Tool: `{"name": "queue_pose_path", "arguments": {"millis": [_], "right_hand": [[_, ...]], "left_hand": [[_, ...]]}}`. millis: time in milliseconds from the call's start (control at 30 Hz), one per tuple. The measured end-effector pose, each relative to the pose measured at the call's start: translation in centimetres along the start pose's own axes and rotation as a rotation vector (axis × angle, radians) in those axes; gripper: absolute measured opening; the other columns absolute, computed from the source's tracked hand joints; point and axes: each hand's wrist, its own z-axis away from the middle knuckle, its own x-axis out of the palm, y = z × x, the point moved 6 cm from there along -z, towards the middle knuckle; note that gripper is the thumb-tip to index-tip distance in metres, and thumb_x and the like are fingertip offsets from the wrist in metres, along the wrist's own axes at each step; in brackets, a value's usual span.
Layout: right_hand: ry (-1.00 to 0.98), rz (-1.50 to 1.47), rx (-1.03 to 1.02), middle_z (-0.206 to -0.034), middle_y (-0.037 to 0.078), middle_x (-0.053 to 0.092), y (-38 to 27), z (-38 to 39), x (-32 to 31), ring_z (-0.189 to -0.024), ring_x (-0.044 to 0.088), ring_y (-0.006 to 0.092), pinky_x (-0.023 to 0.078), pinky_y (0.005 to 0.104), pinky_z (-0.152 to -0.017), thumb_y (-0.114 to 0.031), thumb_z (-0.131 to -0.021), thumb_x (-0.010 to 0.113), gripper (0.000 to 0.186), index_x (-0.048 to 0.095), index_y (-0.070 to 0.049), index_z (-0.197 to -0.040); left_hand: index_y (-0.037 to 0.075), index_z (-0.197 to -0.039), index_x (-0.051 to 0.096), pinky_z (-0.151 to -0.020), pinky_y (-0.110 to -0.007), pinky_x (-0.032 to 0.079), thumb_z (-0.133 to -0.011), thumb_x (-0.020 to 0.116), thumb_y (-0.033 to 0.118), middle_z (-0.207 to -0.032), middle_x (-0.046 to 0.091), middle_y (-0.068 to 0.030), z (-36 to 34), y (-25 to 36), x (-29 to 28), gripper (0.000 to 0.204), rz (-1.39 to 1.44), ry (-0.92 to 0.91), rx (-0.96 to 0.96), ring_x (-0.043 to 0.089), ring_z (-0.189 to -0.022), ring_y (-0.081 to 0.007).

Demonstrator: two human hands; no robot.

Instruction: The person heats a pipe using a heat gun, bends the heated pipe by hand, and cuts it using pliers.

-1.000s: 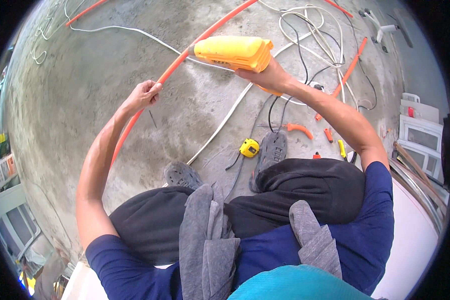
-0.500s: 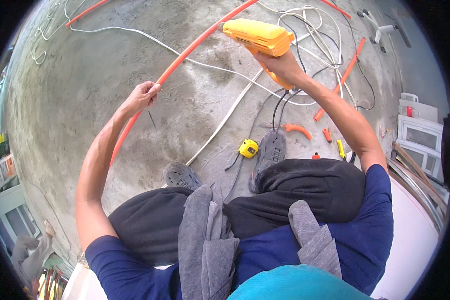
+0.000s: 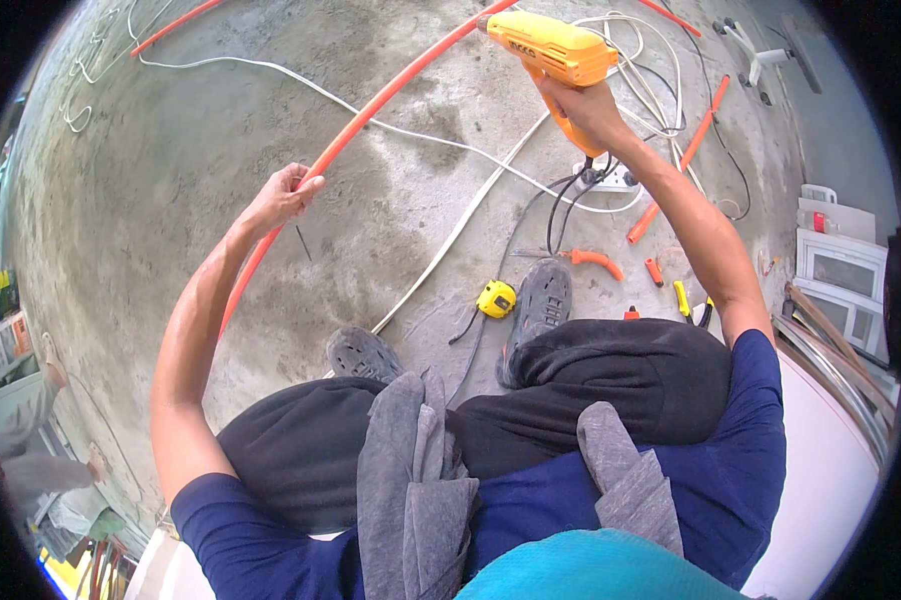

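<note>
My left hand (image 3: 288, 197) is closed around a long orange plastic pipe (image 3: 370, 107), which curves from beside my left forearm up past the top of the view. In my right hand (image 3: 587, 112) is a yellow heat gun (image 3: 553, 48), gripped by its handle. Its nozzle (image 3: 483, 23) points left at the upper stretch of the pipe, touching it or very close; I cannot tell which. A black cord drops from the handle toward a white power strip (image 3: 615, 180) below my right wrist.
A yellow tape measure (image 3: 495, 298) lies by my right shoe. Around it are orange-handled pliers (image 3: 597, 264), short orange pipe pieces (image 3: 654, 272) and a yellow-handled tool (image 3: 682, 298). White cables (image 3: 450, 243) cross the concrete floor. Another person's legs (image 3: 40, 440) are at far left.
My right hand has moved the heat gun rightward and slightly up along the pipe. The left hand stays nearly in place. At far left, the other person's legs have shifted.
</note>
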Motion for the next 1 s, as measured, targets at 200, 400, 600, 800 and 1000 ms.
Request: {"name": "queue_pose_path", "arguments": {"millis": [200, 400, 600, 800, 1000], "right_hand": [[-0.022, -0.035, 0.075, -0.07, -0.004, 0.059, 0.7, -0.9, -0.9, -0.061, 0.052, 0.005, 0.042, 0.025, -0.055, -0.024, -0.095, 0.074, 0.019, 0.067, -0.006, -0.093], [-0.043, 0.0, 0.106, -0.07, -0.004, 0.058, 0.8, -0.9, -0.6, -0.062, 0.052, 0.0048, 0.042, 0.0244, -0.056, -0.023, -0.095, 0.073, 0.018, 0.067, -0.006, -0.092], [-0.09, 0.005, 0.053, -0.07, -0.004, 0.058, -0.1, 0.4, 1.5, -0.06, 0.052, 0.0048, 0.041, 0.0246, -0.053, -0.018, -0.095, 0.071, 0.011, 0.066, -0.007, -0.094], [-0.15, -0.02, 0.079, -0.071, -0.003, 0.059, -1.0, 1.6, 3.6, -0.06, 0.053, 0.0047, 0.041, 0.0245, -0.052, -0.017, -0.094, 0.074, 0.014, 0.066, -0.006, -0.097], [-0.256, 0.05, 0.121, -0.089, 0.004, 0.072, -0.7, 2.4, 5.2, -0.081, 0.068, 0.013, 0.056, 0.0328, -0.073, -0.035, -0.09, 0.076, 0.042, 0.068, -0.006, -0.119]], "left_hand": [[0.006, -0.111, 0.059, -0.059, -0.025, 0.043, -0.103, 0.066, 0.043, -0.079, 0.053, 0.0043, -0.1, -0.1, 0.2, 0.038, 0.044, -0.004, 0.0, 0.049, -0.068, -0.0057], [0.007, -0.105, 0.06, -0.058, -0.025, 0.042, -0.107, 0.058, 0.045, -0.078, 0.053, 0.0047, -0.3, -0.3, 0.1, 0.038, 0.065, 0.001, 0.011, 0.048, -0.067, -0.0055], [0.008, -0.102, 0.06, -0.057, -0.024, 0.039, -0.108, 0.054, 0.046, -0.077, 0.052, 0.0056, -0.4, 0.2, 0.2, 0.039, 0.035, -0.013, 0.012, 0.047, -0.066, -0.0052], [0.009, -0.101, 0.06, -0.055, -0.025, 0.039, -0.109, 0.052, 0.046, -0.075, 0.05, 0.0058, -0.5, 0.8, 0.3, 0.038, -0.019, -0.019, 0.005, 0.045, -0.064, -0.005], [0.008, -0.1, 0.061, -0.056, -0.026, 0.038, -0.107, 0.054, 0.048, -0.074, 0.05, 0.0051, -0.6, 1.5, 0.6, 0.042, -0.003, -0.012, 0.051, 0.046, -0.065, -0.0059]]}}
